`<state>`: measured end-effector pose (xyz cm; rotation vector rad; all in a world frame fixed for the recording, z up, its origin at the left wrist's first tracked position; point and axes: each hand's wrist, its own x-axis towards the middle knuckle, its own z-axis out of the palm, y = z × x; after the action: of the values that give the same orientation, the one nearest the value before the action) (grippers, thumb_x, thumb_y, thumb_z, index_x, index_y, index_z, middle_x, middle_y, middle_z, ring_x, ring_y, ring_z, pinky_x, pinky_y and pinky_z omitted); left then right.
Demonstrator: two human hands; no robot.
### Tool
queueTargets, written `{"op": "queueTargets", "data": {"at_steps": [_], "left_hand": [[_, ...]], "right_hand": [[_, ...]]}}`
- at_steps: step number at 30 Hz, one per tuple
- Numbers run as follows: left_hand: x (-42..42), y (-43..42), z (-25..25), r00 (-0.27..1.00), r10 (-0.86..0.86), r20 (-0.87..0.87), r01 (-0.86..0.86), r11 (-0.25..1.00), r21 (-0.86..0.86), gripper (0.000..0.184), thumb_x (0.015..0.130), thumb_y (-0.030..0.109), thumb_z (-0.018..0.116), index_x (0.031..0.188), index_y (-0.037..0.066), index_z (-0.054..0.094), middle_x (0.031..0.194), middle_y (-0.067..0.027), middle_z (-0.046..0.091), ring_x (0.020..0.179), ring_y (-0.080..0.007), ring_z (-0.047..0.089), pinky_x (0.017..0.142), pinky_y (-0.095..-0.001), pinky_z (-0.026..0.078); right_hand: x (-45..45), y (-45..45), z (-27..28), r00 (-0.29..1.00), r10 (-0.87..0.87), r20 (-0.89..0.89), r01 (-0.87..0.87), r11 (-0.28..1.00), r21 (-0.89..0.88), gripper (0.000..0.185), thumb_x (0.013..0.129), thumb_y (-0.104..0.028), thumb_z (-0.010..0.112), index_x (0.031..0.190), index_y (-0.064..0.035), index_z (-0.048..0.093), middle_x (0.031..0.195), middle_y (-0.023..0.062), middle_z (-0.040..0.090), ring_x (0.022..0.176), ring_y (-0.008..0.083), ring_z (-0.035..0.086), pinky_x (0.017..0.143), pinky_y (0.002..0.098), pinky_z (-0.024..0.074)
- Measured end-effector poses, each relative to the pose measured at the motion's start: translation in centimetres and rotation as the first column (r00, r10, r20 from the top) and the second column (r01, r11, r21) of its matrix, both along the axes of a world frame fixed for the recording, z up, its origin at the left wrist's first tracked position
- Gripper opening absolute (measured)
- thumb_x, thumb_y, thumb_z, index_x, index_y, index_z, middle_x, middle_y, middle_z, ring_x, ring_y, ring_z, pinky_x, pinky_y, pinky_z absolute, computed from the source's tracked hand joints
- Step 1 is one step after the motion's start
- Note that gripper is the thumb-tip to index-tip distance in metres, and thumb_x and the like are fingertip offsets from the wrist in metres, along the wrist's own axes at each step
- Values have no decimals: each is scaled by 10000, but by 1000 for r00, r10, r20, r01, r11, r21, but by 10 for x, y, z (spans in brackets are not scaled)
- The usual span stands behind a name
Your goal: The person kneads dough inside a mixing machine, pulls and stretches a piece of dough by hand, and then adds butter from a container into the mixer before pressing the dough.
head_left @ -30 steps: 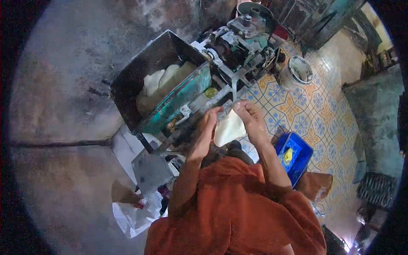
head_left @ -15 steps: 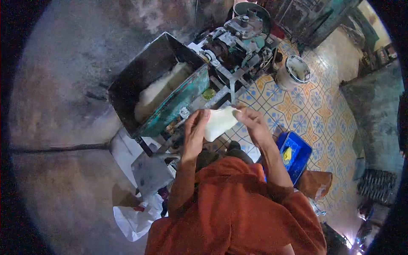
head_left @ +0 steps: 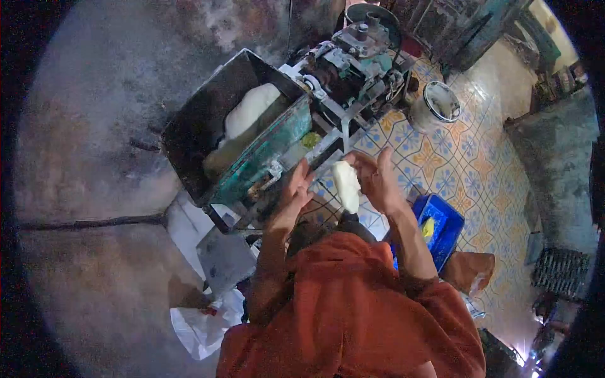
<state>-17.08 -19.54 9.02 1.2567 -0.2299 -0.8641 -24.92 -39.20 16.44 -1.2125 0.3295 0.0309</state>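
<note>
A pale, soft piece of dough (head_left: 346,187) hangs lengthwise in front of my body. My right hand (head_left: 378,184) holds its upper side against the fingers, with the thumb sticking up away from it. My left hand (head_left: 297,192) is apart from the dough, its fingers spread and nothing in them. Just beyond both hands, a green-sided metal trough (head_left: 268,148) contains a larger pale mass of dough (head_left: 252,111).
A greasy motor and gear assembly (head_left: 356,60) adjoins the trough. On the patterned tile floor stand a white bucket (head_left: 441,103) and a blue crate (head_left: 449,242) with something yellow inside. A white plastic bag (head_left: 205,324) lies at lower left.
The dough piece was stretched between both hands; my left hand has let go and it now hangs from my right hand. The dough mass in the trough has shifted and changed shape.
</note>
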Motion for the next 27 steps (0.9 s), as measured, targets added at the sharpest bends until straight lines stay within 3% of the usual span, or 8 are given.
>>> {"op": "queueTargets", "data": {"at_steps": [2, 4, 5, 8, 13, 19, 24, 27], "left_hand": [[5, -9, 12, 994, -11, 107, 22, 994, -103, 1117, 718, 701, 659, 1505, 83, 164, 1519, -144, 263, 1380, -288, 308, 1092, -466, 278], [13, -13, 31, 917, -321, 237, 331, 944, 1, 950, 790, 523, 704, 1476, 58, 241, 1439, -119, 380, 1301, -223, 388, 1067, -388, 325], [-2, -11, 18, 983, -32, 178, 57, 989, -137, 599, 854, 291, 700, 1332, 11, 474, 1218, -88, 577, 1104, -151, 532, 943, -313, 434], [11, -12, 45, 958, -225, 177, 202, 970, 137, 307, 856, 209, 677, 1057, -21, 652, 920, -50, 665, 834, -123, 610, 772, -277, 483], [6, -12, 41, 987, 35, 156, -50, 994, 94, 249, 883, 255, 665, 947, 15, 672, 849, -6, 657, 738, -63, 582, 671, -228, 463], [-13, -31, 42, 956, 188, 224, -210, 975, 75, 236, 908, 257, 661, 871, 25, 640, 783, 38, 589, 723, -35, 498, 651, -211, 399], [0, -30, 57, 921, 276, 275, -292, 956, 19, 233, 926, 254, 636, 873, 28, 614, 760, 39, 570, 701, -33, 488, 642, -215, 408], [2, -27, 55, 910, 290, 296, -308, 951, 15, 212, 934, 232, 622, 887, 26, 608, 770, 29, 581, 709, -29, 498, 636, -206, 409]], "right_hand": [[0, 4, -5, 989, 143, 49, -141, 989, -40, 1013, 750, -894, 111, 1075, -44, 556, 834, 14, 599, 687, 104, 514, 565, 238, 365], [0, 4, -9, 993, 114, 10, -114, 994, 6, 918, 805, -849, 216, 1096, -46, 551, 857, 3, 597, 716, 91, 520, 587, 225, 377], [-1, 0, -9, 970, 221, 100, -206, 969, -140, 754, 865, -723, 340, 1116, -44, 552, 883, 7, 603, 744, 96, 537, 612, 239, 414], [-6, 3, -3, 943, 296, 151, -272, 949, -159, 353, 835, -205, 734, 1107, -38, 584, 868, -1, 623, 781, 98, 571, 658, 255, 470], [-9, -14, -18, 999, 41, -14, -43, 894, -446, 188, 834, -160, 719, 942, -21, 655, 872, 17, 657, 791, 86, 587, 683, 249, 471], [2, -17, 9, 985, -170, -37, 143, 912, -386, 241, 872, -242, 691, 946, -16, 655, 741, -2, 619, 662, 66, 553, 565, 234, 439], [-1, -12, -3, 997, -78, 31, 83, 901, -426, 376, 884, -360, 663, 1008, -5, 660, 798, 21, 642, 703, 86, 564, 592, 253, 440], [-9, -19, -27, 962, 250, -112, -272, 915, -297, 331, 847, -290, 714, 1059, -38, 683, 977, 53, 665, 871, 116, 584, 771, 265, 449]]}}
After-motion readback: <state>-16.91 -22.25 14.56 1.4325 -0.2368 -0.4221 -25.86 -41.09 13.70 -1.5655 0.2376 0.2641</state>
